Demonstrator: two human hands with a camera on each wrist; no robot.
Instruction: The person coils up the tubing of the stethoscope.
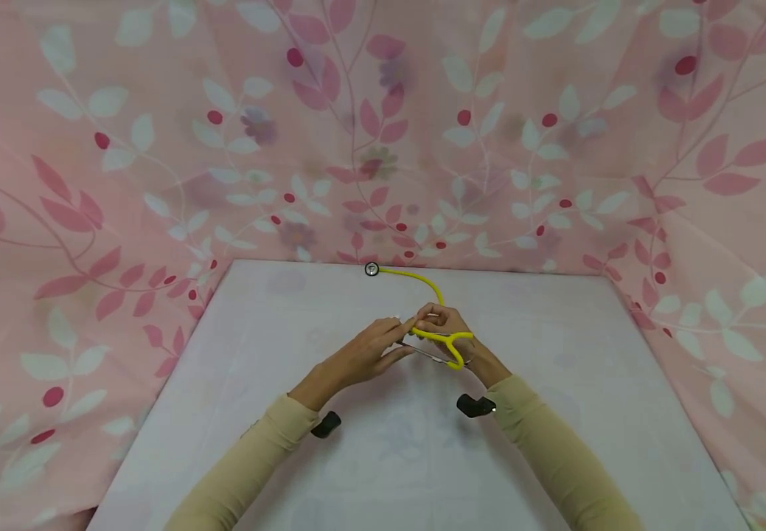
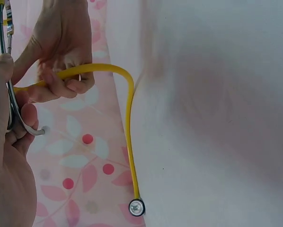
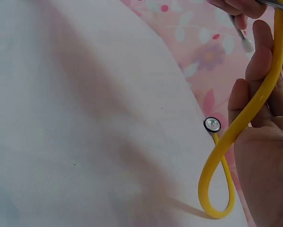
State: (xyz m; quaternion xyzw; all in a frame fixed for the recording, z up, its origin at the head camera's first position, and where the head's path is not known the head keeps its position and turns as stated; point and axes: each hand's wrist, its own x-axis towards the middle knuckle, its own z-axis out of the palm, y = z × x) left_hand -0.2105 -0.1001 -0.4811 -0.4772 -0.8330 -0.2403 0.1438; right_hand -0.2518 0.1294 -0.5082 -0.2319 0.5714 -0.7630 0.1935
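Note:
A stethoscope with yellow tubing (image 1: 414, 274) is between both hands above the table. My left hand (image 1: 374, 348) pinches its metal ear tubes (image 2: 16, 106), and one white eartip (image 2: 45, 130) sticks out past the fingers in the left wrist view. The right hand (image 1: 447, 320) holds the yellow tube, which runs across its palm and curled fingers (image 3: 257, 56) in the right wrist view. From there the tube bends down to the round chest piece (image 1: 372, 269), lying at the table's far edge. The Y-shaped fork (image 1: 450, 340) of the tubing hangs over the right wrist.
The table (image 1: 383, 472) is covered with a white cloth. Behind and beside it hangs a pink curtain (image 1: 422, 147) with a leaf pattern. Black wrist-camera parts (image 1: 475, 405) jut out under the right forearm, and another black part (image 1: 326, 425) under the left.

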